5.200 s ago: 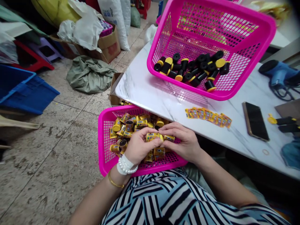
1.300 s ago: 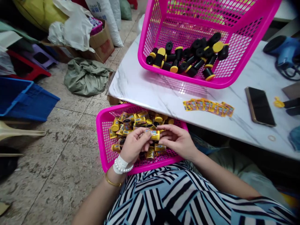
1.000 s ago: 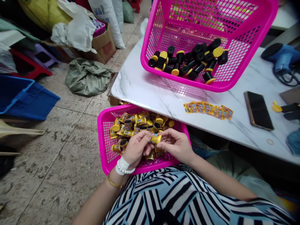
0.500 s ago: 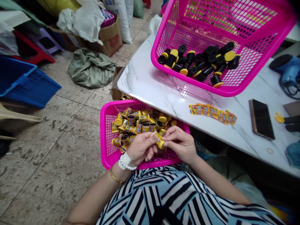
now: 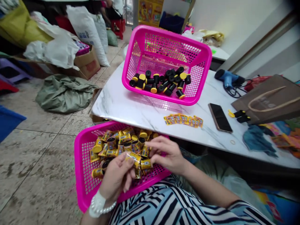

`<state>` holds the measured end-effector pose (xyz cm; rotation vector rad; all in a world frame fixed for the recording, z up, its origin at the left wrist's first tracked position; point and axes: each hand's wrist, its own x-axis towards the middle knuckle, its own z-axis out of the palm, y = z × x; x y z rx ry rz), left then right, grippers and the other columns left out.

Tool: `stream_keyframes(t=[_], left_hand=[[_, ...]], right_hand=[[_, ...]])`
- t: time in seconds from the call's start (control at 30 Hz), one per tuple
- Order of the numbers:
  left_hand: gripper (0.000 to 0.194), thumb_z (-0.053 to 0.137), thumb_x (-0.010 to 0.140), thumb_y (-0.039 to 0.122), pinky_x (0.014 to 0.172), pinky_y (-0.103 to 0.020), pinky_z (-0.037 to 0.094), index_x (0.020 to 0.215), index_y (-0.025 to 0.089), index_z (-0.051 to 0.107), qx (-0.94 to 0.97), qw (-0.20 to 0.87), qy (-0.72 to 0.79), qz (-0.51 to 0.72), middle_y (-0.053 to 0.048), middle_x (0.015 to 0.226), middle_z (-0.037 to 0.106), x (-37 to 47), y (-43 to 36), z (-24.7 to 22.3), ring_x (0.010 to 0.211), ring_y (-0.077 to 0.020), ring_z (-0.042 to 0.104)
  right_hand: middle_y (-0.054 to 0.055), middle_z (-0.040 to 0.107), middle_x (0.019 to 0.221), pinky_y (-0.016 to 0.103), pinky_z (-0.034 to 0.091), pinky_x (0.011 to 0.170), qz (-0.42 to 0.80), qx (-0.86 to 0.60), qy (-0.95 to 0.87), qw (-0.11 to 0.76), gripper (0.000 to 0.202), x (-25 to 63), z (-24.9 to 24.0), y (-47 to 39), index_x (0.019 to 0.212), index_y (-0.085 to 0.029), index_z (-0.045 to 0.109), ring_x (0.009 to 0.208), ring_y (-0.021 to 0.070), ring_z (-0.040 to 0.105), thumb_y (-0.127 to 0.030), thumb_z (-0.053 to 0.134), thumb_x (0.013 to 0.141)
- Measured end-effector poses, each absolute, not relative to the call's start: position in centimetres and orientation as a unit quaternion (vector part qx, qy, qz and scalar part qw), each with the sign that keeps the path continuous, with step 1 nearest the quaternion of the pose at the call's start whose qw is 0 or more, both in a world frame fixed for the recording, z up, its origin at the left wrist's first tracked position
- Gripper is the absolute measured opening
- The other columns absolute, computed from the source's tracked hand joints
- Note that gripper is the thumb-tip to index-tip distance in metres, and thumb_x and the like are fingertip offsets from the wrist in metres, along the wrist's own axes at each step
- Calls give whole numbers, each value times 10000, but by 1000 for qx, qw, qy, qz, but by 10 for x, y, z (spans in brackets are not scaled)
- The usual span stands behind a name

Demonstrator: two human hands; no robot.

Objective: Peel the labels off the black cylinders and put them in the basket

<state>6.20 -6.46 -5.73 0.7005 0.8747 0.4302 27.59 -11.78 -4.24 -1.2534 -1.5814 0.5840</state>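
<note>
My left hand [image 5: 116, 177] pinches a small canister with a shiny yellow printed label [image 5: 133, 158] between thumb and fingers. Just right of it, my right hand [image 5: 169, 155] hovers with thumb and fingers apart and nothing visibly held. Both are above a pink plastic basket [image 5: 81, 187] by my lap, full of similar labelled canisters [image 5: 125, 138], some showing black ends and others yellow caps. On the table, a fanned row of yellow printed labels [image 5: 184, 120] lies in front of a second pink basket [image 5: 205, 72] holding bare black canisters with yellow caps [image 5: 164, 83].
The white marble-patterned table [image 5: 122, 109] also bears a phone [image 5: 220, 117], a blue heat gun or hair dryer [image 5: 228, 78], a brown paper bag [image 5: 269, 100] and a blue cloth [image 5: 256, 140]. Green sacking [image 5: 67, 93] and a cardboard box [image 5: 87, 64] sit on the floor.
My right hand has come off the labelled canister and spread its fingers; my left hand keeps it. The view has tilted up and turned right, showing more of the room and table.
</note>
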Motion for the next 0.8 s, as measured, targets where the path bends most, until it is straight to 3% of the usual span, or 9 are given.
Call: stream_keyframes(t=[0.17,0.27,0.37,0.53,0.67,0.8], left_hand=[[662,722,759,550,278,-137,273,1272,189,510,494,648,519,261,58,499,600,48,-34,-34,277,-89,434],[710,715,766,536,292,-158,289,1344,191,492,544,533,570,307,84,471,541,45,-27,-33,291,-89,400],[600,704,801,465,336,-163,323,1310,198,532,549,470,570,390,86,493,523,48,-34,-34,337,-75,386],[308,692,825,384,431,-173,417,1051,179,648,539,573,487,380,21,650,612,81,-56,-27,461,-76,493],[357,736,780,425,390,-172,370,991,150,652,506,696,411,301,4,656,630,114,-52,-27,433,-62,478],[406,713,799,474,335,-160,296,1026,150,624,460,736,392,304,28,579,603,129,-38,-31,363,-48,413]], right_hand=[[93,655,972,403,542,808,-48,-696,-602,388,261,351,-33,-97,1119,-230,760,883,231,622,-330,701,885],[88,678,878,404,524,779,-66,-700,-625,339,175,373,-36,-86,978,-201,799,832,235,614,-311,714,871],[58,689,791,387,503,756,-73,-683,-639,347,114,368,-36,-84,848,-214,800,778,218,603,-274,707,874],[46,660,799,391,467,757,-149,-656,-621,402,81,337,-35,-90,887,-256,796,791,216,571,-261,717,868],[45,642,820,411,448,797,-158,-659,-622,391,76,321,-36,-83,883,-270,793,827,227,548,-250,725,856],[36,627,824,379,479,762,-71,-654,-585,473,48,311,-28,-76,825,-235,771,808,205,583,-226,731,850]])
